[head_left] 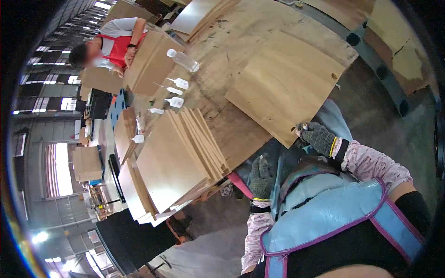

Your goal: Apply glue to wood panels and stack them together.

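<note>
A thin brown wood-look board (282, 83) lies on the worktable, its near corner at the table's edge. My right hand (319, 139), in a grey knit glove with bare fingertips, is closed at that corner, beside a small dark hole. Whatever its fingertips pinch is too small to make out. My left hand (261, 180), in a matching glove, hangs low by the table's near edge, in front of my blue apron (324, 217). Its fingers are stretched upward and hold nothing visible. A pink-red strip (239, 185) runs beside it.
Left of the board stands a stack of pale panels (171, 162). Several small white squeeze bottles (175, 102) and a clear bottle (183, 60) lie on the worktable (236, 51). Across it, a person in a red apron (120, 48) works at brown boards. Metal framing (382, 72) stands at far right.
</note>
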Available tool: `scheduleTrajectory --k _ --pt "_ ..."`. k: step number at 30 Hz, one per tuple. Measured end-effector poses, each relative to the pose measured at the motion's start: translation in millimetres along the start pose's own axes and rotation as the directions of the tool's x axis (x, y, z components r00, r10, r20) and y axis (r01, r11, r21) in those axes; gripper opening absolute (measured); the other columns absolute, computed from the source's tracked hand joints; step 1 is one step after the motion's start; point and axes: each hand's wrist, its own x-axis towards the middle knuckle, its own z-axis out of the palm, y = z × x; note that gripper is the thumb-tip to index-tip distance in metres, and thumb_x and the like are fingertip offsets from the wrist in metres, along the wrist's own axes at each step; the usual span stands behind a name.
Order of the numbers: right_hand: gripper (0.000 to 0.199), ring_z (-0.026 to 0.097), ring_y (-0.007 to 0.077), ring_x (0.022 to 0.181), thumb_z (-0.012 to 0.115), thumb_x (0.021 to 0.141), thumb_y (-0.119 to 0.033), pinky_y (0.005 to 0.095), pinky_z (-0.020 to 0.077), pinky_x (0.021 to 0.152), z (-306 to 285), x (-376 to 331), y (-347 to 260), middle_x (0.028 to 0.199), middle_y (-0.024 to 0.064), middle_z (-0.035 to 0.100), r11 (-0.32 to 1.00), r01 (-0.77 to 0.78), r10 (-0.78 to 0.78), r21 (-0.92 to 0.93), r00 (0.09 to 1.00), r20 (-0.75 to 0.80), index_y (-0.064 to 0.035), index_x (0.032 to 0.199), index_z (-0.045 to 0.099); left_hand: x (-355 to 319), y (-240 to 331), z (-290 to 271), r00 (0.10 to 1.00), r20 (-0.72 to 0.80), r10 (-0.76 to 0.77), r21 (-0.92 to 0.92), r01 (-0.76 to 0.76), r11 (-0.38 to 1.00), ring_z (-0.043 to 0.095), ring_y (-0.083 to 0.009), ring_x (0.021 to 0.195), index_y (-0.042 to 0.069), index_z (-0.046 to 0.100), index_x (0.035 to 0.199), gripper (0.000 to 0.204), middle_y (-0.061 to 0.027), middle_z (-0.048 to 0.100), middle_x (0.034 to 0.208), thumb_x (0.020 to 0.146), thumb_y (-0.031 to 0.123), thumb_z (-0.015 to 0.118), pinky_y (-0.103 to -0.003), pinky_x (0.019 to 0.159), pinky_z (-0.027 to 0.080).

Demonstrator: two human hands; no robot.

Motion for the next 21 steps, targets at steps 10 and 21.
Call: scheduleTrajectory --k 10,21 --pt "0.025 0.057 0.0158 0.075 0.057 0.09 -0.022 0.0298 0.0465 0.071 -14.0 -9.7 3.8 0.079 0.0076 0.062 0.977 -0.068 0.075 0.2 0.997 -0.029 0.0001 0.099 0.062 17.1 54.9 14.0 0.967 0.215 -0.136 -0.154 0.171 0.973 0.063 -0.0285 0.082 0.004 0.062 0.105 0.021 -0.0144 0.065 0.095 0.09 0.017 0.056 -0.035 0.073 0.05" --pt "0.02 0.059 0.0161 0.086 0.057 0.089 -0.02 0.0298 0.0463 0.078 -34.3 -26.7 6.7 0.09 0.006 0.063 0.985 -0.165 0.168 0.046 0.983 -0.073 -0.0054 0.1 0.063 74.1 14.8 52.1 0.934 0.355 0.039 0.208 -0.12 0.971 0.062 -0.0326 0.082 0.006 0.063 0.097 0.024 -0.015 0.064 0.089 0.083 0.025 0.063 -0.039 0.071 0.05"
